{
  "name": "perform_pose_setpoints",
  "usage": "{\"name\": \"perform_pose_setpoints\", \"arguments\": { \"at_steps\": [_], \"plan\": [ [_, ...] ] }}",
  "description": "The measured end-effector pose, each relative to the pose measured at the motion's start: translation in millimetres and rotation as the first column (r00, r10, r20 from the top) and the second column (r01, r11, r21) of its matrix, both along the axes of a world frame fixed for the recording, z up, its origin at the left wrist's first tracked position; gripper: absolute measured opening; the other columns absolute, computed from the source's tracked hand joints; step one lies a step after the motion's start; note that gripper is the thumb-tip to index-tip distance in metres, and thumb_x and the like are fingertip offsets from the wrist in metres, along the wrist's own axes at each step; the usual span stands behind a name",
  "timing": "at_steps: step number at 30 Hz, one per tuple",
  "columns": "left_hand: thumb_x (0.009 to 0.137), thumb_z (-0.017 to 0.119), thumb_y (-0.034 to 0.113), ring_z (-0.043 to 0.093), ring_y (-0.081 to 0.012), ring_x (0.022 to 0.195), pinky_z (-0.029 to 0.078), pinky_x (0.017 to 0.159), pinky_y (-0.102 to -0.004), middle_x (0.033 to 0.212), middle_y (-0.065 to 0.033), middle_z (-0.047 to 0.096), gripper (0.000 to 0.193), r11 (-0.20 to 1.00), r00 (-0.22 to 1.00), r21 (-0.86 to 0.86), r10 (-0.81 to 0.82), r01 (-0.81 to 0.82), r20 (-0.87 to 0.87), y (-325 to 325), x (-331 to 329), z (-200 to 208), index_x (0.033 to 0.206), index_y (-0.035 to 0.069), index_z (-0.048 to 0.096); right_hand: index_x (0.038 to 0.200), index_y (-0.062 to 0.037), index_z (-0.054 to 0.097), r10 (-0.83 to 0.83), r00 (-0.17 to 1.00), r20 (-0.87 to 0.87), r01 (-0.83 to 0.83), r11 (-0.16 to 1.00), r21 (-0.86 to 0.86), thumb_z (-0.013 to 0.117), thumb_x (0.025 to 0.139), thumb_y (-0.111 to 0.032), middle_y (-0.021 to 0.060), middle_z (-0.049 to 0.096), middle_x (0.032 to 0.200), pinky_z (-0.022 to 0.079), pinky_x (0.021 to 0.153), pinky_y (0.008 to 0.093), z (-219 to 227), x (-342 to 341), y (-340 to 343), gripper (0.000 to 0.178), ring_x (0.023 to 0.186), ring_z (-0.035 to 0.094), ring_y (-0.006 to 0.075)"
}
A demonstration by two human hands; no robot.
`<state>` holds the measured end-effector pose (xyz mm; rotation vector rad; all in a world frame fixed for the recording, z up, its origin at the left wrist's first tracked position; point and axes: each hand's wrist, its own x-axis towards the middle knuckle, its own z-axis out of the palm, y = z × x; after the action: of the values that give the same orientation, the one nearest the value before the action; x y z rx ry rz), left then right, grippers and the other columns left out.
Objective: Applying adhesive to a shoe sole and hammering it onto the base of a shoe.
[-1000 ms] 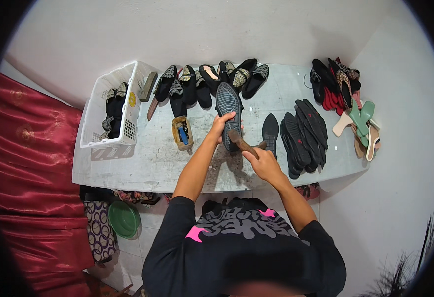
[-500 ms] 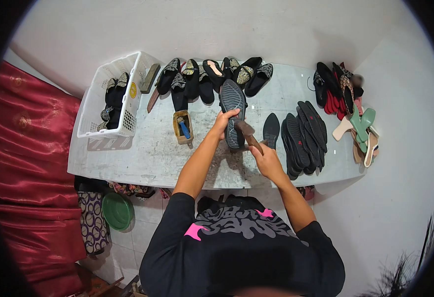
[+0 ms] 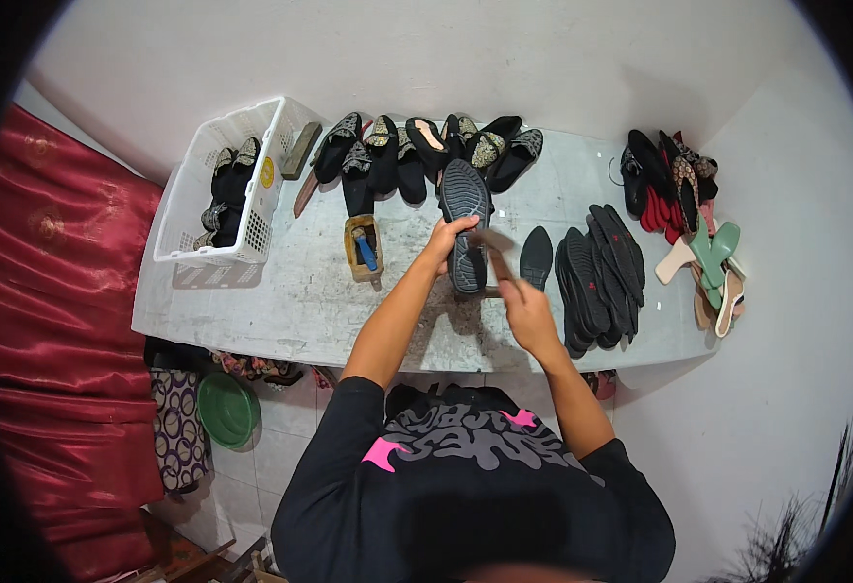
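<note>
My left hand [image 3: 445, 242] is closed around the middle of a black shoe [image 3: 465, 192], which is turned so its ridged sole faces up. In my right hand [image 3: 531, 319] is a hammer [image 3: 501, 264] with a wooden handle. Its head, smeared by motion, is at the sole's right edge beside my left fingers; whether it touches cannot be told. Just right of the shoe lies a single black sole [image 3: 536, 257]. Several more black soles [image 3: 605, 277] are stacked beyond it.
Finished-looking black shoes [image 3: 384, 155] line the table's back edge. A white basket [image 3: 254, 229] with shoes stands left, near a wooden box [image 3: 353, 264] holding a blue-handled brush [image 3: 366, 257]. Red and black shoes [image 3: 656, 185] and green sandals [image 3: 716, 255] pile up at right.
The hammer has swung slightly, its head now blurred and its handle more upright. My left hand keeps its hold on the shoe. The whole view has shifted a little.
</note>
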<state>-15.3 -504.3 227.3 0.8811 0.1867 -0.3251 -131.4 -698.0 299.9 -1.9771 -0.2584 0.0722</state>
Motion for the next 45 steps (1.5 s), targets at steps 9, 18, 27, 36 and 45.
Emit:
{"name": "perform_pose_setpoints", "arguments": {
  "at_steps": [9,18,27,36,45],
  "plan": [
    [0.083,0.062,0.020,0.067,-0.0178,0.072,0.056,0.063,-0.0315,0.086,-0.0095,0.067,0.023,0.999,0.999,0.034,-0.022,0.021,0.028,-3.7,-13.3,23.3,0.098,0.002,0.061,0.081,0.0026,0.058,0.017,0.982,-0.186,0.012,0.988,0.152,0.051,0.094,-0.045,0.0078,0.049,0.056,0.037,0.050,0.0332,36.6,2.1,-1.6,0.050,0.052,0.044,0.0133],
    [0.085,0.063,0.020,0.067,-0.0271,0.066,0.058,0.064,-0.0396,0.083,-0.0174,0.065,0.027,0.998,0.998,0.002,-0.057,0.057,-0.024,-3.0,-7.5,21.1,0.098,-0.003,0.058,0.083,0.0036,0.060,-0.005,0.999,-0.041,0.001,0.995,-0.097,0.055,0.092,-0.038,0.0168,0.052,0.057,0.039,0.053,0.0387,-1.7,-6.1,0.8,0.042,0.050,0.049,0.0251],
    [0.083,0.065,0.022,0.067,-0.0260,0.073,0.057,0.067,-0.0414,0.083,-0.0175,0.066,0.030,0.998,0.999,0.061,-0.002,-0.001,0.052,-5.2,-0.7,7.9,0.099,-0.003,0.059,0.085,0.0011,0.061,0.069,0.996,-0.054,-0.049,0.947,0.318,0.053,0.092,-0.041,0.0031,0.048,0.053,0.033,0.045,0.0297,18.6,-26.9,-19.5,0.044,0.047,0.043,0.0099],
    [0.084,0.063,0.021,0.069,-0.0278,0.071,0.058,0.063,-0.0400,0.087,-0.0183,0.066,0.030,0.999,0.998,0.022,-0.048,0.047,0.034,-5.9,-9.9,16.3,0.100,-0.003,0.058,0.080,0.0048,0.058,0.033,0.984,-0.177,-0.064,0.983,-0.173,0.047,0.094,-0.041,0.0173,0.051,0.059,0.040,0.058,0.0407,13.0,-17.6,-9.2,0.050,0.056,0.049,0.0294],
    [0.085,0.062,0.020,0.068,-0.0277,0.069,0.058,0.064,-0.0415,0.084,-0.0174,0.066,0.022,0.999,0.999,0.006,-0.040,0.039,0.028,-8.5,-4.3,14.3,0.091,-0.001,0.060,0.080,0.0003,0.058,0.167,0.986,-0.027,-0.133,0.864,0.486,0.058,0.089,-0.038,0.0030,0.047,0.054,0.033,0.044,0.0285,-10.2,-34.2,-24.5,0.040,0.047,0.041,0.0087]
  ]
}}
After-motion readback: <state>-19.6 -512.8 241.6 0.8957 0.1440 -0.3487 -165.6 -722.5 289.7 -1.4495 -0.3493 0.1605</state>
